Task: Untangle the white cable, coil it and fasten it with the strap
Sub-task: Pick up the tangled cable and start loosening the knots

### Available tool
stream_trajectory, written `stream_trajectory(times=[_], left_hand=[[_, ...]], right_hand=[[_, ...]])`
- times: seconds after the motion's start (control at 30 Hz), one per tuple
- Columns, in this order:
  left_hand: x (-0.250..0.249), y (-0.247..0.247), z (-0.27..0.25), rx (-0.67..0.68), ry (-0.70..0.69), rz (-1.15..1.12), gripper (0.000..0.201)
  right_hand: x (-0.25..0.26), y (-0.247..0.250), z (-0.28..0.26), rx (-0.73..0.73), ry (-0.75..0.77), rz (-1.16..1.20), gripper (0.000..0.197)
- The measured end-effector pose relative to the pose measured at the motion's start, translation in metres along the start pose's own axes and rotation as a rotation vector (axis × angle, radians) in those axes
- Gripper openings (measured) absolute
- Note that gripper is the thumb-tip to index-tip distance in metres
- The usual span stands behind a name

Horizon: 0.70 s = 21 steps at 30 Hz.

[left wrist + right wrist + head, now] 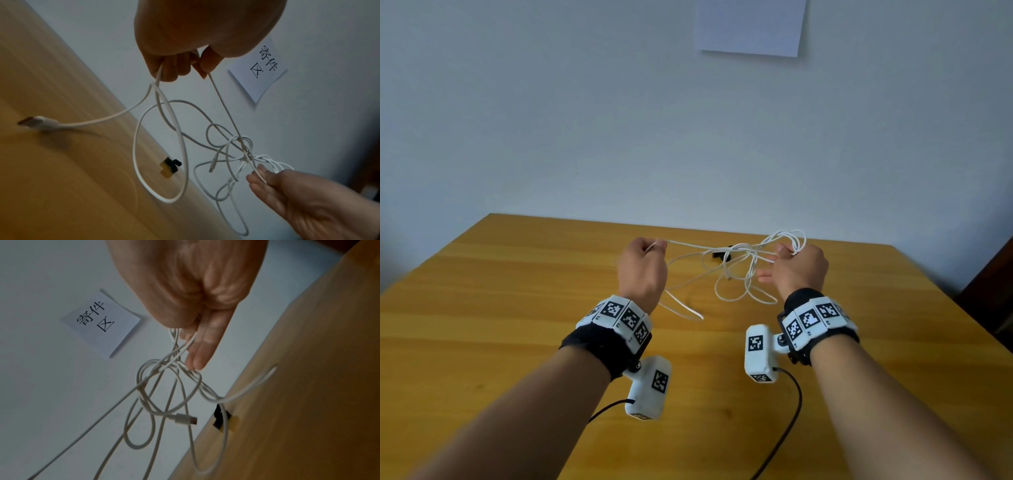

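Observation:
A thin white cable hangs tangled in the air between my two hands above the wooden table. My left hand pinches one run of it, with the strand leaving its fingers toward the knot. My right hand pinches a bundle of loops, two fingers held straight. One plug lies on the table; the other plug dangles. The black strap lies on the table behind the tangle, also seen as the strap and the strap.
The table stands against a pale wall with a paper sign stuck on it. Black camera leads trail from my wrists across the near tabletop. A dark object stands past the table's right edge.

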<state>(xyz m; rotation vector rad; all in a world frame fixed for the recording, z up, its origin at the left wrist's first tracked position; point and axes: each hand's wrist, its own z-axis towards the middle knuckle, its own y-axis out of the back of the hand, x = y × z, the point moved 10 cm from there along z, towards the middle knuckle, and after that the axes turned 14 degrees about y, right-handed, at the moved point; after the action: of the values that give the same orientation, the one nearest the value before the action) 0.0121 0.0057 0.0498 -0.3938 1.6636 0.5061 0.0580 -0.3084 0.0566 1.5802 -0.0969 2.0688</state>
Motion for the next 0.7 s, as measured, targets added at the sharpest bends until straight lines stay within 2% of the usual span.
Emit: stream_trajectory(times=[0.07, 0.17, 0.27, 0.33, 0.43, 0.53, 0.6, 0.7], left_hand=[[0.001, -0.006, 0.000, 0.045, 0.023, 0.056, 0.022], [0.004, -0.020, -0.006, 0.210, 0.030, 0.266, 0.019], [0.007, -0.040, -0.020, 0.360, 0.001, 0.364, 0.023], [0.012, -0.049, -0.025, 0.389, 0.013, 0.389, 0.028], [0.014, -0.057, -0.024, 0.335, -0.085, 0.573, 0.033], [0.009, -0.054, -0.022, 0.218, -0.200, 0.628, 0.035], [0.004, -0.051, -0.023, 0.161, -0.271, 0.610, 0.025], [0.001, -0.045, -0.020, 0.113, -0.290, 0.572, 0.008]], right_hand=[[-0.005, -0.002, -0.002, -0.030, -0.052, 0.112, 0.013], [-0.011, -0.019, -0.010, 0.051, -0.125, 0.309, 0.016], [-0.012, -0.035, -0.020, 0.107, -0.134, 0.407, 0.023], [-0.007, -0.046, -0.027, 0.133, -0.129, 0.466, 0.026], [0.002, -0.057, -0.035, 0.173, -0.146, 0.564, 0.031], [0.011, -0.063, -0.038, 0.213, -0.131, 0.635, 0.036], [0.015, -0.064, -0.040, 0.236, -0.117, 0.661, 0.038], [0.021, -0.061, -0.039, 0.232, -0.052, 0.605, 0.038]])
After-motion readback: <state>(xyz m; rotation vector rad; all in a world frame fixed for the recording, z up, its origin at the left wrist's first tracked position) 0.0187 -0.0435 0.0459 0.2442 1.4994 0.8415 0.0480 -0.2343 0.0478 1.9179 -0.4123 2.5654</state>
